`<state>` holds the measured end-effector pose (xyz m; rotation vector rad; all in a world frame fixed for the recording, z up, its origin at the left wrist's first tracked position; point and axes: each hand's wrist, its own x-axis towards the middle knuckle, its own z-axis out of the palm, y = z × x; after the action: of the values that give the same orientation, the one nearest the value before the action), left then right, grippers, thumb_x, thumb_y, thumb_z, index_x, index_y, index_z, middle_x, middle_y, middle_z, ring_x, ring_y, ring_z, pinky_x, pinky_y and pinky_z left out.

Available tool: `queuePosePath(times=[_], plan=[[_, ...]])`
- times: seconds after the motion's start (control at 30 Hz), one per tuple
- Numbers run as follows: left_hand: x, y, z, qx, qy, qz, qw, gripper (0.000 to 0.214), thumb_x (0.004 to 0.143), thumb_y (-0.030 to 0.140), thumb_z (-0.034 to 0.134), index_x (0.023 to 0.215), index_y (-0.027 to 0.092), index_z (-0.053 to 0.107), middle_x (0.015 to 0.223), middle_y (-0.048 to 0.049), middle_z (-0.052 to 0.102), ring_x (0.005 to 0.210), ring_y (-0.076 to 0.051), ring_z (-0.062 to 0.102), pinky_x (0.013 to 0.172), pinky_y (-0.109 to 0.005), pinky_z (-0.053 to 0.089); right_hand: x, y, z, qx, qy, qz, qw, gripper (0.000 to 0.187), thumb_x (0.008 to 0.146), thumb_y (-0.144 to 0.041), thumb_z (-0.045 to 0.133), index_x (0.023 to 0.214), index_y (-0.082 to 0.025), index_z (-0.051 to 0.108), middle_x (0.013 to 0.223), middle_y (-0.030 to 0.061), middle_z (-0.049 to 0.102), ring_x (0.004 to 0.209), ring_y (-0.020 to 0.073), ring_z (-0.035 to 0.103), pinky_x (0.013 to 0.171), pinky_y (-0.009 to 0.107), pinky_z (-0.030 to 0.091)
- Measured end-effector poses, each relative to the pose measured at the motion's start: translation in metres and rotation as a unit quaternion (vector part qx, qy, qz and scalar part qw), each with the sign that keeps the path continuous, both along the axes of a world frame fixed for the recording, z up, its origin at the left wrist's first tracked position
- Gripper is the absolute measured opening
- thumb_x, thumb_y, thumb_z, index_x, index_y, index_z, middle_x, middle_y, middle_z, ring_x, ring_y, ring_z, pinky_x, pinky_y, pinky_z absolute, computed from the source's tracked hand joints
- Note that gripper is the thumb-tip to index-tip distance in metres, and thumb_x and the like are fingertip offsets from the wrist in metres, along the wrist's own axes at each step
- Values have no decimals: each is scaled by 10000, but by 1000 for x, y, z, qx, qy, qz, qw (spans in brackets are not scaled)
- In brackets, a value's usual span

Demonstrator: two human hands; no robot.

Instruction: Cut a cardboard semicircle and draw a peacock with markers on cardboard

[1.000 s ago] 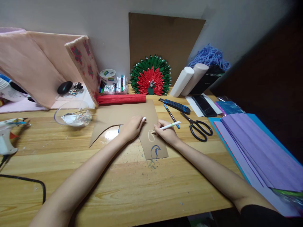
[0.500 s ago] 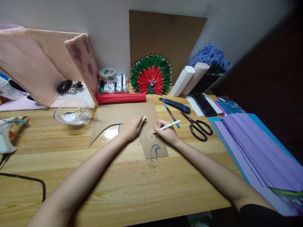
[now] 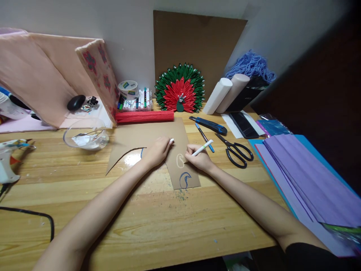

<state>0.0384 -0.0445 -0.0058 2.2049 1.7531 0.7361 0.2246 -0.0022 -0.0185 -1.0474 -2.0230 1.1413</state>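
My right hand [image 3: 199, 156] is closed around a white marker [image 3: 203, 147] with a green band, its tip low over a piece of cut brown cardboard [image 3: 177, 130]. Beside the tip is a pale looped outline [image 3: 179, 160] drawn on the cardboard, and below that a dark blue crescent-like drawing [image 3: 184, 180]. My left hand [image 3: 158, 150] rests on the cardboard with curled fingers, pinching a small white piece [image 3: 172, 140] that looks like a marker cap. To the left of this hand, a curved cut-out in the cardboard bares the table.
Right of my right hand lie black scissors [image 3: 239, 154], a blue pen [image 3: 204, 137] and a utility knife [image 3: 208, 125]. Behind stand a red-green peacock craft [image 3: 180, 90] and a red crepe roll [image 3: 145, 117]. A clear bowl [image 3: 86, 137] and glue gun [image 3: 11, 158] are left, purple paper [image 3: 313, 180] right.
The marker tip has moved slightly down and right, and its rear end has tipped up. The pale outline has gained an inner curve. My left hand has stayed in place.
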Motion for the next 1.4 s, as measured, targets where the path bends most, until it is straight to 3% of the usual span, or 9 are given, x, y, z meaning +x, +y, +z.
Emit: queuePosePath(times=[0.33,0.5,0.6,0.8,1.1,1.23,1.4], plan=[[0,0,0,5,2,0,1000,319,941,317,239,916,180,526,865,-62,600,819,-176,527,732,-307,402,1,-2,2,-29,28,52,998,299,685,-211,544,493,-197,315,455,-65,348,440,78,320,443,217,240],[0,0,1,0,-5,-25,1000,304,937,316,265,940,175,534,874,-59,592,826,-169,520,736,-303,398,-2,6,6,-64,159,-30,985,207,732,-354,600,717,-195,467,607,-43,470,513,89,417,476,210,320],[0,0,3,-2,-2,-40,999,276,929,312,304,918,169,540,857,-56,583,812,-168,511,722,-298,397,-3,12,3,-119,199,-27,972,203,746,-365,587,817,-205,483,649,-40,491,522,89,436,468,203,327],[0,-1,4,-3,-7,-55,998,271,927,299,306,893,172,544,820,-44,571,768,-161,496,686,-287,387,-2,14,-1,-157,216,10,964,163,753,-337,564,803,-189,516,683,-14,552,583,101,504,526,219,390],[-1,-5,9,-1,-26,-104,994,260,919,301,331,892,174,556,801,-46,569,767,-162,485,685,-277,377,-6,6,8,-216,222,37,950,245,735,-395,613,770,-191,482,665,-7,606,581,109,548,538,237,435],[5,-10,15,-30,-23,-85,996,240,907,255,321,830,174,534,796,-52,574,735,-163,484,655,-275,370,-2,2,11,-167,214,47,961,254,741,-406,615,702,-193,480,650,-7,595,578,116,544,536,246,430],[16,-26,37,-95,-8,-75,993,180,857,224,352,766,190,504,729,-26,576,628,-143,464,562,-248,314,5,-7,16,-73,213,73,972,239,773,-390,587,666,-204,483,652,12,583,611,148,555,562,282,427]])
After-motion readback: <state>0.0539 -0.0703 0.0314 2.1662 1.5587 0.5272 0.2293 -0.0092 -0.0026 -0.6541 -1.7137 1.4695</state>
